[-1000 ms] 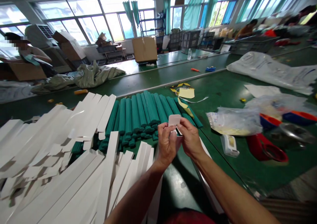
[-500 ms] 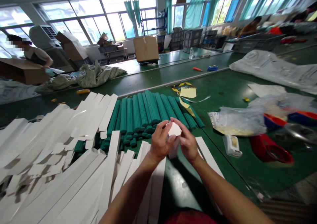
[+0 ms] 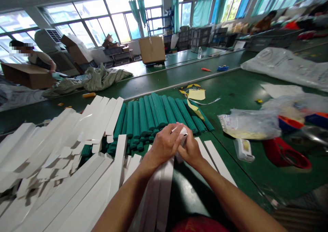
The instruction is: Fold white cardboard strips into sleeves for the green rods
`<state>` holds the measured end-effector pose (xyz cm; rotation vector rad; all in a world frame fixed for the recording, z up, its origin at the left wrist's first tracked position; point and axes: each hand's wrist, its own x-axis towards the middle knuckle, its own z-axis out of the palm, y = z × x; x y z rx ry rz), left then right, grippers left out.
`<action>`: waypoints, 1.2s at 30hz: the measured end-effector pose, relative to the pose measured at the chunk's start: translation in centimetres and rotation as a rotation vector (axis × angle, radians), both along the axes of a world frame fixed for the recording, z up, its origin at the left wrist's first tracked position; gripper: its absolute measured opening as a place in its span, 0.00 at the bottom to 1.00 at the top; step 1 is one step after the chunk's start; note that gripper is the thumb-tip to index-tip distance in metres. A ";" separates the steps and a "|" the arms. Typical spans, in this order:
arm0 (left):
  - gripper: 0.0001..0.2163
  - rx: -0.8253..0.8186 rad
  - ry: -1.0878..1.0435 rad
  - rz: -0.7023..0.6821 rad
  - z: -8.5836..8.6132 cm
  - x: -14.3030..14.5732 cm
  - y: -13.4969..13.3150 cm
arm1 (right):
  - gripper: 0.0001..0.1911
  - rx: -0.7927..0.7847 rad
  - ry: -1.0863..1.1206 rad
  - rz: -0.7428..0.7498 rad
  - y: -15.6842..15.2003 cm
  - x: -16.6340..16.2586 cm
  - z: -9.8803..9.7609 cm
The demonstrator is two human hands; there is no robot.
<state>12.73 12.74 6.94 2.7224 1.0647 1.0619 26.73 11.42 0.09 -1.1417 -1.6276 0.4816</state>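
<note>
Box of white card (image 3: 183,131), narrow, long axis roughly upright, flapped end pointing up; clamped near that end between bare left hand (image 3: 165,143) and bare right hand (image 3: 191,150).

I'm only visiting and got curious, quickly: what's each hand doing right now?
Left hand: closed on one end of a white carton.
Right hand: closed on that same carton.

daylight from blown-out windows (image 3: 89,10); glare, shadow on green table (image 3: 189,188); right edge blurred.

White box (image 3: 183,131) — partly hidden behind hands (image 3: 166,144).
</note>
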 end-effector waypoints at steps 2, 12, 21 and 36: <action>0.16 -0.017 0.023 -0.024 0.6 -0.1 -0.1 | 0.34 0.006 -0.013 0.014 0.1 0.0 -0.1; 0.16 0.085 0.165 0.015 0.8 0.0 -0.5 | 0.33 0.106 -0.064 0.082 1.0 -0.2 -0.2; 0.21 0.250 0.205 -0.008 -2.0 0.0 -0.1 | 0.36 0.138 -0.078 0.204 1.7 0.7 -0.2; 0.24 0.313 0.010 -0.032 -3.9 1.1 -0.9 | 0.21 -0.467 0.278 -1.026 -1.9 18.2 -7.8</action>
